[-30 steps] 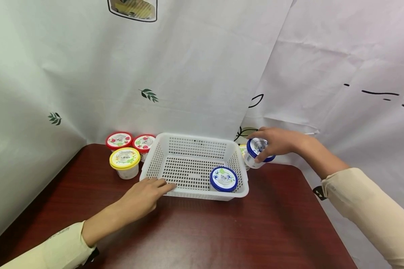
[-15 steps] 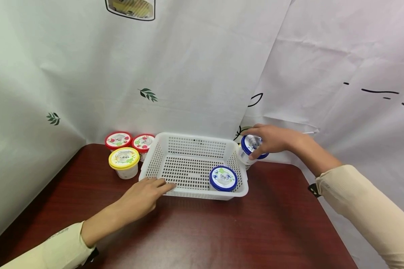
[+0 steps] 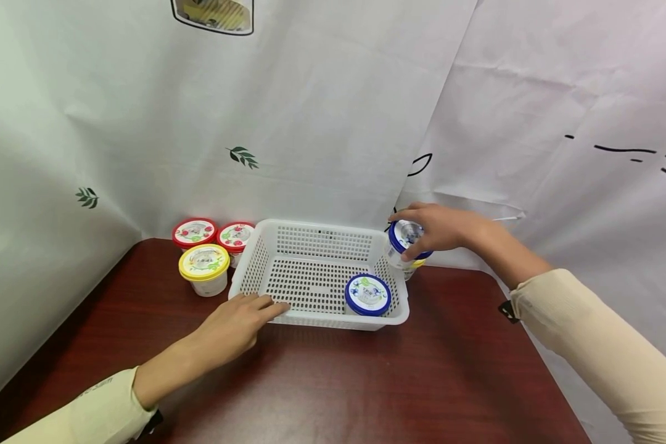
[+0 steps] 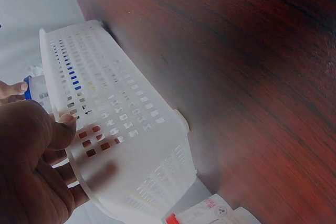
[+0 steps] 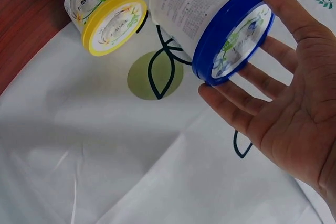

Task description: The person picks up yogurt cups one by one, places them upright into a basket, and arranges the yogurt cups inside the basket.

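My right hand (image 3: 446, 227) holds a white tub with a blue lid (image 5: 205, 19) at the basket's right end, above the rim. Its thumb and fingers grip the lid's edge. My left hand (image 3: 238, 320) grips the near left rim of the white plastic basket (image 3: 338, 319); in the left wrist view the thumb presses the outer wall and the fingers go behind the rim. A second blue-lidded tub (image 3: 368, 295) sits upright inside the basket's near right corner. Just outside the right end stands a yellow-lidded tub (image 5: 115, 19), partly hidden by the held tub in the head view.
Left of the basket stand two red-lidded tubs (image 3: 195, 232) and another yellow-lidded tub (image 3: 204, 265), close together. The dark red wooden table (image 3: 333, 382) ends at a white printed cloth (image 3: 333, 123) that hangs behind it and at both sides.
My right hand has moved left with the blue-lidded tub, from beyond the basket's right end to its right rim, showing more of the yellow-lidded tub's right side. My left hand stays put.
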A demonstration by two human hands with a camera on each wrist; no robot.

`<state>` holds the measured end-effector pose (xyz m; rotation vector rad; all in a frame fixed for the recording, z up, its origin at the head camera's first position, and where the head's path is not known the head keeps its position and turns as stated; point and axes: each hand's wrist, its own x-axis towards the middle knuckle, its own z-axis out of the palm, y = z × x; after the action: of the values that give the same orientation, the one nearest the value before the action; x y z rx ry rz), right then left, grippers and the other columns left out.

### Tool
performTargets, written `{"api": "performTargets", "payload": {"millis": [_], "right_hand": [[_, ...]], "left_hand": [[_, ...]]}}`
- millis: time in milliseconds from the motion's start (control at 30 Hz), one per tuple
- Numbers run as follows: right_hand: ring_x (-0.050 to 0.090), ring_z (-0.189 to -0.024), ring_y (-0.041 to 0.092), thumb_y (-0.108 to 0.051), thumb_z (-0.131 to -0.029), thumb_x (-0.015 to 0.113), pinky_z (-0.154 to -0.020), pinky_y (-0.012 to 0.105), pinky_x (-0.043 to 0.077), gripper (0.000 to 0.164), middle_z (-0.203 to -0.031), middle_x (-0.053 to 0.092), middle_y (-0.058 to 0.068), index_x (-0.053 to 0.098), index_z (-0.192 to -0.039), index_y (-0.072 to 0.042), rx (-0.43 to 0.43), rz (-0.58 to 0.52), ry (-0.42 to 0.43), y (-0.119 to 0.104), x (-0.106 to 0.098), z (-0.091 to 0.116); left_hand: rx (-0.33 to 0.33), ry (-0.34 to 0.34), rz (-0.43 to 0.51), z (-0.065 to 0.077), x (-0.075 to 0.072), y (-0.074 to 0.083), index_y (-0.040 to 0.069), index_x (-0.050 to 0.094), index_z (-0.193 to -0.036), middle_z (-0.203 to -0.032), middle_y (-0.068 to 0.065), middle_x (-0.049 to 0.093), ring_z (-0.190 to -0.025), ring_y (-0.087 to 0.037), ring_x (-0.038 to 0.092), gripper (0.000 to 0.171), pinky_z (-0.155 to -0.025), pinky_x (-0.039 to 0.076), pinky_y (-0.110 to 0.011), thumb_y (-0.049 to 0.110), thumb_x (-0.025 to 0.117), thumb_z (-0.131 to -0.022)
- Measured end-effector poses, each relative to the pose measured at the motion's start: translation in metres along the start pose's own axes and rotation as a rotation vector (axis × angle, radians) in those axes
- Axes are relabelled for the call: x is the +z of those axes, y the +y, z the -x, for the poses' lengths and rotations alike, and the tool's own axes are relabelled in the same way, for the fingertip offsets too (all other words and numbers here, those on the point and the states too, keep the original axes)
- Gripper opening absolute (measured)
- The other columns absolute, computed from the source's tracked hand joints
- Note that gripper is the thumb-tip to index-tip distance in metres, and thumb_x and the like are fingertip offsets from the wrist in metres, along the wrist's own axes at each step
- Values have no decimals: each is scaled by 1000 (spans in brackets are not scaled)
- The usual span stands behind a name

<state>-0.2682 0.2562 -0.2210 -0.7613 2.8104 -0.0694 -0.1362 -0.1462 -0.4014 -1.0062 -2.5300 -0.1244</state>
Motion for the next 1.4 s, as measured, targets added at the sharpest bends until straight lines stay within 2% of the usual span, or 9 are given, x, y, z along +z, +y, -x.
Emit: {"api": "performTargets", "payload": {"millis": [367, 667, 1400], "right_hand": [[51, -156, 50, -43, -91, 93, -125, 69, 47, 95, -173, 44, 28, 49, -171, -16, -4, 7, 9, -6, 6, -9], [42, -163, 52, -43, -93, 91, -125, 72, 45, 92, -178, 39, 27, 50, -171, -17, -9, 4, -13, -11, 8, -13], [52, -157, 43, -43, -91, 93, -126, 64, 48, 93, -172, 50, 20, 51, -171, -17, -55, 35, -6, -23, 18, -29]], "left_hand": [[-6, -8, 1, 0, 0, 0, 15, 78, -134, -116, -6, 80, -105, -25, 77, 57, -95, 66, -46, -10, 79, -82], [6, 11, -1, 1, 1, -1, 15, 78, -133, -115, -6, 79, -104, -25, 77, 59, -95, 66, -46, -11, 77, -81], [10, 13, 9, 0, -1, -1, 16, 78, -134, -115, -5, 80, -105, -25, 78, 58, -97, 66, -47, -10, 77, -83]]}}
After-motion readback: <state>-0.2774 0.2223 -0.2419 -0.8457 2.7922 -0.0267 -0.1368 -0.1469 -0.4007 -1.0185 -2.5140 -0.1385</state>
